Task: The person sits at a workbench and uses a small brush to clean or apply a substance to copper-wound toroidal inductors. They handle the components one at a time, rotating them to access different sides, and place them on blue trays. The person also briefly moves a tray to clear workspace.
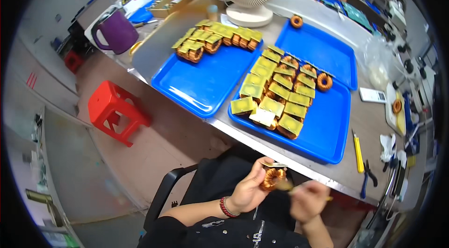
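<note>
At nine o'clock a red stool (117, 111) stands on the floor, a purple jug (115, 30) beyond it at eleven. At centre, the blue trays (201, 86) on the counter (348, 166) carry yellow-taped coils. Down at six, my left hand (250, 187) is closed around a copper-wound toroid coil (272, 178), held above my lap, off the counter. My right hand (306, 199) is blurred; I cannot tell its grip, though something thin sits in it. I judge the coil could slip into my lap, since only fingertips pinch it.
</note>
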A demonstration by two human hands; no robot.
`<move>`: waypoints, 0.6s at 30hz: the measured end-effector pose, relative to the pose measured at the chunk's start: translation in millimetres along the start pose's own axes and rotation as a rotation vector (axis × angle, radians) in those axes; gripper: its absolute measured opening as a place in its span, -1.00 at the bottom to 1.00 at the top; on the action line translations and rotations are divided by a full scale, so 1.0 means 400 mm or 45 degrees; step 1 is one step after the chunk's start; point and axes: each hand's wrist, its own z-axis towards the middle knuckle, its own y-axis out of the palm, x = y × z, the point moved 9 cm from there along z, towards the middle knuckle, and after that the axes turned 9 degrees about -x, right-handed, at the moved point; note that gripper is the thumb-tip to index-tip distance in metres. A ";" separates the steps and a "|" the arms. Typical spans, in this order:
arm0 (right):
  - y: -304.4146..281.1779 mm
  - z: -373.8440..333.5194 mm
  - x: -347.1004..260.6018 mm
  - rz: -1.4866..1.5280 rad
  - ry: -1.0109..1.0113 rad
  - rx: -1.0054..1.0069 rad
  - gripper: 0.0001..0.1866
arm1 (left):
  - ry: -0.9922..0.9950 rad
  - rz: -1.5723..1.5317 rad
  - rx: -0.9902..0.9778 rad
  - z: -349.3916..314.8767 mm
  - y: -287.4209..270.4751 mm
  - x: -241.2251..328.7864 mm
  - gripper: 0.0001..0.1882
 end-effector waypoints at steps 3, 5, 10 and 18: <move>0.036 0.028 -0.003 -0.199 -0.075 -0.157 -0.88 | 0.011 -0.036 0.050 -0.010 0.001 0.001 -0.69; -0.009 0.065 0.078 -0.350 0.291 -0.125 -0.90 | 0.001 -0.032 0.005 -0.021 0.004 0.006 -0.68; 0.013 0.029 -0.027 -0.264 -0.142 -0.314 -0.85 | -0.035 0.055 0.078 -0.006 -0.005 -0.013 -0.63; -0.216 0.032 0.226 -0.803 0.443 0.004 -0.75 | 0.337 0.948 -0.084 -0.002 0.103 0.215 -0.60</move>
